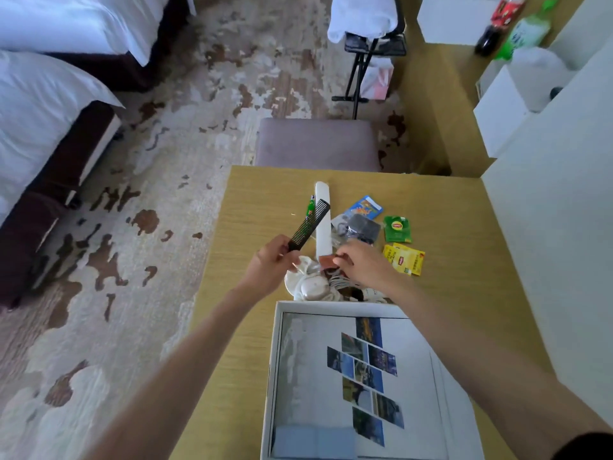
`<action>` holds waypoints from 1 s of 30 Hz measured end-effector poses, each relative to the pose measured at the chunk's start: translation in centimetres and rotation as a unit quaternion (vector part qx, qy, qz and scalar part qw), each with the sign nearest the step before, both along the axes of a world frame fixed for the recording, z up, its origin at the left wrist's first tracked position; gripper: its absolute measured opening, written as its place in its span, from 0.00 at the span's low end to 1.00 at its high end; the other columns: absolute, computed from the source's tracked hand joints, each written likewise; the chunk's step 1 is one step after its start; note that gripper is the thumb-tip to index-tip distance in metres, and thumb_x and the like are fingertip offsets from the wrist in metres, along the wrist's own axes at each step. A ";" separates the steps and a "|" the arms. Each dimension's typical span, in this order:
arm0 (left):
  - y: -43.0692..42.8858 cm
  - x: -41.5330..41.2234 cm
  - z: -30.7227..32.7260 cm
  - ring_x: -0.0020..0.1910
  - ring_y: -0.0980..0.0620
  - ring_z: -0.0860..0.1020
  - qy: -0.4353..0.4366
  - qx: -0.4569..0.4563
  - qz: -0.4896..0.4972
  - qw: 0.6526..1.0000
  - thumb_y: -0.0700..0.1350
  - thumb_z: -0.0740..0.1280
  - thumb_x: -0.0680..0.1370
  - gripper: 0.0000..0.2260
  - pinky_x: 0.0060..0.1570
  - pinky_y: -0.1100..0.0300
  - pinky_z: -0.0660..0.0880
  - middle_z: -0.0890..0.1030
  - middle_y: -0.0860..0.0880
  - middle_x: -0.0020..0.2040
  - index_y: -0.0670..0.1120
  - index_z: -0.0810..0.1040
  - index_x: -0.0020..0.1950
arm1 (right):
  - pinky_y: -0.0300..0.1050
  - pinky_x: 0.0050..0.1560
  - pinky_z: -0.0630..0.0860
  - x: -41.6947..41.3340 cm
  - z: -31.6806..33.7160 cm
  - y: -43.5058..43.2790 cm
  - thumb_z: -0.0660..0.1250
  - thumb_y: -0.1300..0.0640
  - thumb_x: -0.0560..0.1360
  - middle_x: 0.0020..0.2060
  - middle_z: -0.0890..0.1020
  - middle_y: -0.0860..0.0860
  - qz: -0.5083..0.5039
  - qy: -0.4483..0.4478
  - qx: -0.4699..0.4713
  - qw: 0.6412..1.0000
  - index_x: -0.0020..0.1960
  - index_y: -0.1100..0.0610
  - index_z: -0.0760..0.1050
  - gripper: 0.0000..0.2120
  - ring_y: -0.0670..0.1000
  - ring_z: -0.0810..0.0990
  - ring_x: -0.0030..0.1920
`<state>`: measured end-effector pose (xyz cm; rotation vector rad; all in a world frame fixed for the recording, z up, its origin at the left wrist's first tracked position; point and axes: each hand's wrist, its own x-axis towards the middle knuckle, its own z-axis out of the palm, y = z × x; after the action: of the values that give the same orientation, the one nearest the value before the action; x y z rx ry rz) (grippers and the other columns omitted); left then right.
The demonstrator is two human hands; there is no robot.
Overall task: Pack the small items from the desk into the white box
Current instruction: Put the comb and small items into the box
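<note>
My left hand grips the lower end of a black comb, which slants up to the right above the desk. My right hand pinches a small brown-red packet over a pile of white pouches and cords. The white box stands open at the desk's near edge, with a photo-printed sheet lying inside. Beyond my hands lie a long white sleeve, a green sachet, a yellow sachet, a blue packet and a dark packet.
The wooden desk ends at a grey stool on the far side. A white wall runs along the right. Beds stand at the left over patterned carpet. Bottles stand on a far shelf.
</note>
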<state>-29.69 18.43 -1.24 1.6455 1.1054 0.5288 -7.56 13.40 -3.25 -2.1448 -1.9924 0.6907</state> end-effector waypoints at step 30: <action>-17.9 -0.3 -0.4 0.53 0.48 0.78 0.339 0.311 -0.178 0.870 0.45 0.63 0.78 0.10 0.47 0.52 0.78 0.81 0.49 0.53 0.48 0.76 0.58 | 0.52 0.44 0.75 -4.7 1.8 -18.4 0.53 0.47 0.82 0.38 0.75 0.52 -0.155 0.389 -0.075 0.905 0.53 0.56 0.69 0.13 0.48 0.74 0.36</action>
<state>-30.03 0.53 -1.63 2.6719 1.1261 0.0309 -12.22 -5.02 -1.49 -1.7579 -1.1799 1.3887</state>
